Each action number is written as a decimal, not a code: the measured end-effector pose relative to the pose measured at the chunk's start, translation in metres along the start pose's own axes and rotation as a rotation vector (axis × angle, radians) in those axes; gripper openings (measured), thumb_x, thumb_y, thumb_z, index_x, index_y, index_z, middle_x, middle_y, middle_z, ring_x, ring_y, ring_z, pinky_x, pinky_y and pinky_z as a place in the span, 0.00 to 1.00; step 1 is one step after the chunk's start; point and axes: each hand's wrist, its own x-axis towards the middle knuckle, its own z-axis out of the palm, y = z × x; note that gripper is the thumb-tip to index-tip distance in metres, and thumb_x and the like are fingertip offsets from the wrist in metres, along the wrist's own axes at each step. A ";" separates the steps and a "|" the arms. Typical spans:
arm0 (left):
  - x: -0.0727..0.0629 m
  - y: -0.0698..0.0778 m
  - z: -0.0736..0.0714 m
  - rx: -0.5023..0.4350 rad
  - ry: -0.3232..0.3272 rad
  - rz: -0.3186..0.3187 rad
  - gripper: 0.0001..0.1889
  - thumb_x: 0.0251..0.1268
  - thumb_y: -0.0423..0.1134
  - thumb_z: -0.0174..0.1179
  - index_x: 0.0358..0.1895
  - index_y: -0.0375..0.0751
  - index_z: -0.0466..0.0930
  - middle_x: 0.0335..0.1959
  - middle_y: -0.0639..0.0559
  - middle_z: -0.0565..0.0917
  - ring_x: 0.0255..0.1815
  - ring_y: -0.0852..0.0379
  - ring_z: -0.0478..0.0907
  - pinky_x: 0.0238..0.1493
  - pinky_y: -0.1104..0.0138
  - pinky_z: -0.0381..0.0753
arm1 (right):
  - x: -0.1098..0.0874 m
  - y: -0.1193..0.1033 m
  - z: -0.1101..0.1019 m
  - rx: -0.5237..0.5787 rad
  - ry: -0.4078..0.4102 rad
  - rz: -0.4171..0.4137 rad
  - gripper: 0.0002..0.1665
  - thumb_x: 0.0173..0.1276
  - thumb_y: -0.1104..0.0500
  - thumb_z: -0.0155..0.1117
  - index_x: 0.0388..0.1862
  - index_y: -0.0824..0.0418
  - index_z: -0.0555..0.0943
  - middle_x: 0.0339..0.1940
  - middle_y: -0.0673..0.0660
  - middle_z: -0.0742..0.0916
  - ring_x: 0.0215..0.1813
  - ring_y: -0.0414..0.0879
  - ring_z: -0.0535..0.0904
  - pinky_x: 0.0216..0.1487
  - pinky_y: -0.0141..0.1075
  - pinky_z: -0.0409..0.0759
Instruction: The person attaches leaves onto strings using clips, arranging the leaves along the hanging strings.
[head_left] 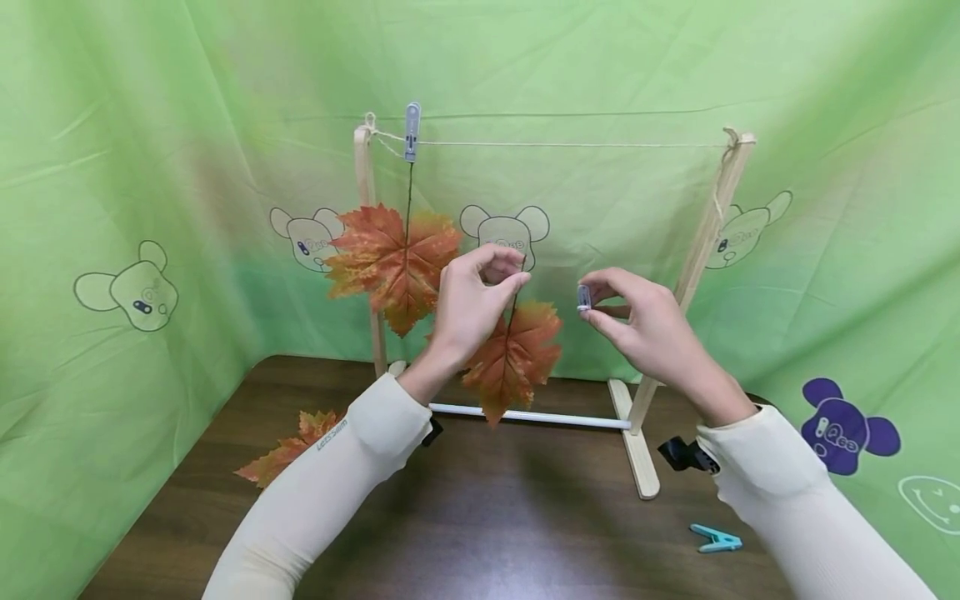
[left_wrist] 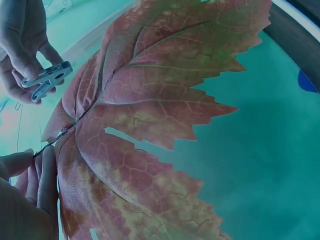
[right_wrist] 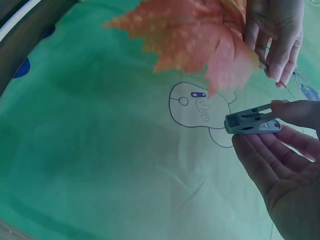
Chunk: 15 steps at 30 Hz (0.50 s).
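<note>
My left hand [head_left: 477,302] pinches the thin dark stem of an orange maple leaf [head_left: 517,354], which hangs point down below the fingers. In the left wrist view that leaf [left_wrist: 145,105] fills much of the picture. To the right, my right hand [head_left: 651,329] holds a small grey clothespin [head_left: 584,297] between thumb and fingers, apart from the leaf. The right wrist view shows the clothespin [right_wrist: 252,120] with the thumb on one leg. Above and left, another grey clothespin [head_left: 412,133] grips the string [head_left: 570,145], with a second maple leaf [head_left: 393,262] hanging from it by its stem.
The string runs between two wooden posts [head_left: 708,217] of a stand with a white crossbar [head_left: 566,418]. Another maple leaf [head_left: 288,450] lies on the dark table [head_left: 480,517], partly behind the left sleeve. A turquoise clothespin [head_left: 716,539] lies at the right. Green printed cloth [head_left: 600,58] surrounds the table.
</note>
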 end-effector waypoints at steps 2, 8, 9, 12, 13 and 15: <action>0.004 0.001 0.001 -0.037 0.004 -0.016 0.07 0.65 0.31 0.72 0.45 0.36 0.89 0.35 0.43 0.90 0.29 0.55 0.85 0.34 0.72 0.82 | 0.001 -0.001 0.000 0.000 0.025 0.010 0.16 0.69 0.75 0.68 0.54 0.69 0.82 0.44 0.60 0.88 0.48 0.36 0.82 0.49 0.17 0.81; 0.015 0.003 0.003 -0.141 0.018 -0.081 0.08 0.66 0.29 0.71 0.46 0.34 0.88 0.37 0.41 0.89 0.33 0.57 0.85 0.31 0.64 0.90 | 0.006 -0.005 -0.003 0.016 0.057 0.035 0.16 0.71 0.71 0.68 0.57 0.67 0.83 0.47 0.60 0.88 0.49 0.24 0.77 0.49 0.14 0.78; 0.017 0.004 0.003 -0.145 0.021 -0.085 0.08 0.66 0.29 0.71 0.45 0.34 0.88 0.37 0.41 0.89 0.33 0.56 0.85 0.31 0.64 0.90 | 0.007 -0.006 -0.003 0.022 0.060 0.039 0.16 0.72 0.70 0.69 0.57 0.67 0.83 0.47 0.60 0.88 0.49 0.24 0.77 0.49 0.14 0.78; 0.021 0.006 0.004 -0.157 0.025 -0.083 0.08 0.66 0.29 0.71 0.46 0.33 0.88 0.36 0.41 0.88 0.34 0.53 0.86 0.32 0.64 0.90 | 0.011 -0.008 -0.005 0.045 0.067 0.050 0.17 0.72 0.69 0.69 0.58 0.66 0.83 0.48 0.61 0.89 0.48 0.25 0.78 0.49 0.14 0.78; 0.023 0.007 0.005 -0.157 0.024 -0.081 0.08 0.66 0.29 0.71 0.47 0.33 0.88 0.37 0.41 0.88 0.35 0.53 0.86 0.32 0.64 0.90 | 0.013 -0.008 -0.006 0.054 0.070 0.053 0.17 0.72 0.69 0.69 0.59 0.67 0.83 0.49 0.62 0.89 0.48 0.25 0.79 0.49 0.15 0.78; 0.025 0.009 0.006 -0.156 0.025 -0.080 0.09 0.66 0.30 0.71 0.47 0.33 0.88 0.37 0.41 0.89 0.35 0.53 0.86 0.33 0.65 0.90 | 0.016 -0.009 -0.007 0.080 0.071 0.062 0.19 0.72 0.69 0.69 0.61 0.67 0.83 0.49 0.63 0.88 0.48 0.25 0.79 0.50 0.16 0.79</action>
